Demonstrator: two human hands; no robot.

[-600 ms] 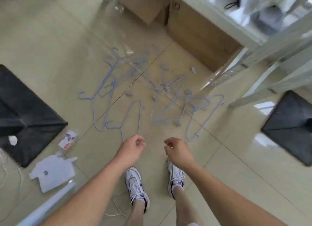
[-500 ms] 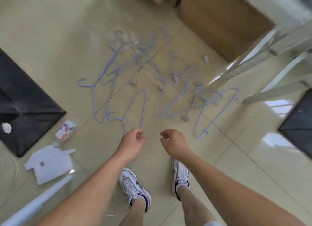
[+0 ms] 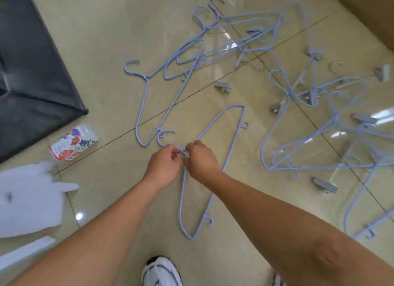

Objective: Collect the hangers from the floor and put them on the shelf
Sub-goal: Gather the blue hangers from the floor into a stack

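Observation:
Several thin blue wire hangers lie scattered on the beige tiled floor. The nearest blue hanger (image 3: pixel 229 149) lies right in front of me, its hook end between my hands. My left hand (image 3: pixel 165 165) and my right hand (image 3: pixel 201 159) both pinch that hanger at its neck near the hook. A second blue hanger (image 3: pixel 141 106) lies just to the left, a tangled pile of hangers (image 3: pixel 223 36) farther back, and more blue hangers with grey clip hangers (image 3: pixel 319 136) spread to the right. No shelf is in view.
A black cushion (image 3: pixel 32 72) lies at the left. A crumpled printed packet (image 3: pixel 72 142) and white foam pieces (image 3: pixel 29 198) lie near it. A cardboard box (image 3: pixel 375 10) stands at the top right. My white shoe (image 3: pixel 161 272) is at the bottom.
I have bent down closer to the floor. Both hands moved forward and together, and now pinch the nearest hanger's neck; before they hung above the floor, holding nothing.

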